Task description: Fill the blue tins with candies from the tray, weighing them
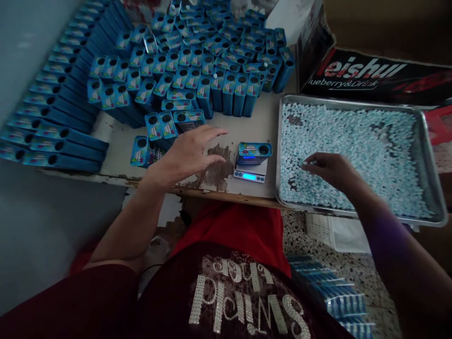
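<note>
A blue candy tin (253, 151) with a dark round hole in its top sits on a small digital scale (249, 175), whose display glows blue. Left of the scale, my left hand (190, 150) hovers over the table, fingers apart and nothing between them. My right hand (328, 170) is over the left part of a metal tray (435, 188) that holds a layer of small pale blue candies (353, 141). Its thumb and fingertips are pinched together at the candies; a pale candy seems to be between them, though it is small.
Many blue tins (183, 70) stand packed across the back and left of the table (226, 127). Behind the tray is a black printed cardboard box (374, 75). Below the table edge are a white plastic basket (319, 230) and wrapped blue packs (328, 292) on the floor.
</note>
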`<action>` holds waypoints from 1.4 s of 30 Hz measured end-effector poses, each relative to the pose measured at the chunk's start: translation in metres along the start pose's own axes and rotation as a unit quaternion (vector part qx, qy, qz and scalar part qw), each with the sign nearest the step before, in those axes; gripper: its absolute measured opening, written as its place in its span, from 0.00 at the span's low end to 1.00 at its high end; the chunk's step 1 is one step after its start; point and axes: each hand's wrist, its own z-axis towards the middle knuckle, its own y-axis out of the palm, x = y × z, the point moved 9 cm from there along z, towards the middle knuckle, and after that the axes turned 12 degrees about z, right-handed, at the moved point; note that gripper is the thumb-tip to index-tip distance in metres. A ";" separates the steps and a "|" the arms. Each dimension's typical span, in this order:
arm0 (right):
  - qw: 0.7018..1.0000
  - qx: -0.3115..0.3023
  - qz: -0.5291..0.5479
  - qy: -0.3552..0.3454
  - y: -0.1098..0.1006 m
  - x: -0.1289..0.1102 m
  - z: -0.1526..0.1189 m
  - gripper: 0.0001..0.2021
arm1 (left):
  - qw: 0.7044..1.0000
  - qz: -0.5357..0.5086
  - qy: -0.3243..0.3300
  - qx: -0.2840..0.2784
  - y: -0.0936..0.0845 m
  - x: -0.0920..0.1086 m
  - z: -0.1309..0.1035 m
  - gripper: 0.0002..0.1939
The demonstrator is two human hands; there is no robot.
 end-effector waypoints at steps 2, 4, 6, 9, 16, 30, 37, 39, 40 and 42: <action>0.999 0.016 0.031 0.019 0.002 -0.012 -0.003 0.22 | 1.000 -0.004 0.002 -0.003 0.002 0.002 0.003 0.33; 0.995 0.026 0.095 0.023 0.007 -0.033 -0.005 0.23 | 1.000 -0.010 0.012 -0.011 0.005 0.007 0.007 0.33; 0.987 0.009 0.158 0.010 0.016 -0.065 -0.007 0.25 | 0.999 -0.013 0.022 -0.023 0.009 0.013 0.010 0.33; 0.979 -0.046 0.199 -0.024 0.033 -0.114 -0.007 0.25 | 0.999 -0.010 0.026 -0.035 0.011 0.013 0.010 0.33; 0.985 -0.096 0.073 -0.127 0.051 -0.170 0.005 0.16 | 1.000 -0.008 0.016 -0.022 0.011 -0.010 0.001 0.31; 0.986 -0.097 0.090 -0.099 0.062 -0.156 0.018 0.17 | 0.999 -0.034 0.026 -0.032 0.018 -0.010 0.004 0.28; 0.980 -0.108 0.008 -0.165 0.071 -0.172 0.006 0.14 | 0.999 -0.023 0.035 -0.026 0.017 -0.005 0.007 0.29; 0.980 -0.113 0.016 -0.161 0.071 -0.167 0.006 0.16 | 0.999 -0.019 0.032 -0.027 0.014 -0.005 0.008 0.29; 0.981 -0.108 0.029 -0.156 0.066 -0.162 0.007 0.16 | 0.999 -0.018 0.031 -0.028 0.012 -0.005 0.008 0.28; 0.985 -0.077 0.079 -0.135 0.047 -0.142 0.012 0.16 | 0.999 -0.018 0.031 -0.028 0.008 -0.005 0.007 0.28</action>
